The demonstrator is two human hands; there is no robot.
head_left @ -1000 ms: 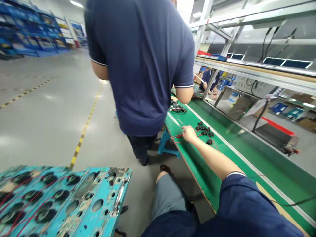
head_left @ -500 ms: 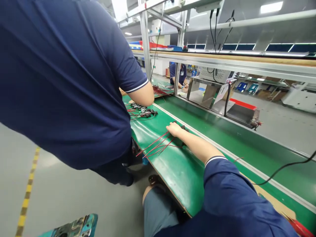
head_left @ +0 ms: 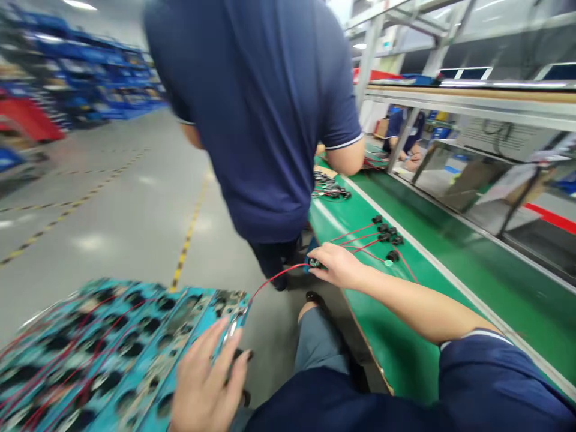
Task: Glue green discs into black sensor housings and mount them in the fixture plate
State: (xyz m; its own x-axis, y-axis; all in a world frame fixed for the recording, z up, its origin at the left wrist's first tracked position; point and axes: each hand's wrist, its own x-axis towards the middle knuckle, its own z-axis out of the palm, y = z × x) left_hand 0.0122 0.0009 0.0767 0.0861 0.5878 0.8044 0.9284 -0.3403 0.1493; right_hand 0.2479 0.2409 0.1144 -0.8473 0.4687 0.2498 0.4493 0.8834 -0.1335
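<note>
My right hand (head_left: 336, 264) reaches out over the near edge of the green conveyor belt (head_left: 355, 300) and pinches a small black part with a red wire (head_left: 279, 276) that trails down to the left. My left hand (head_left: 204, 384) rests with spread fingers on the right end of a teal tray (head_left: 112, 354) with round holes, which carries black parts and red wires. Several more black parts with red wires (head_left: 384, 235) lie on the belt just beyond my right hand.
A person in a navy shirt (head_left: 265, 114) stands close ahead at the belt, beside another bunch of wired parts (head_left: 330, 191). A metal frame with shelves (head_left: 450, 96) runs along the right. Grey floor with yellow dashed lines (head_left: 186, 249) lies to the left.
My right hand has pulled back from the pile to the belt's near edge, lifting one wired part. My left hand has come into view on the teal tray. The view swung left.
</note>
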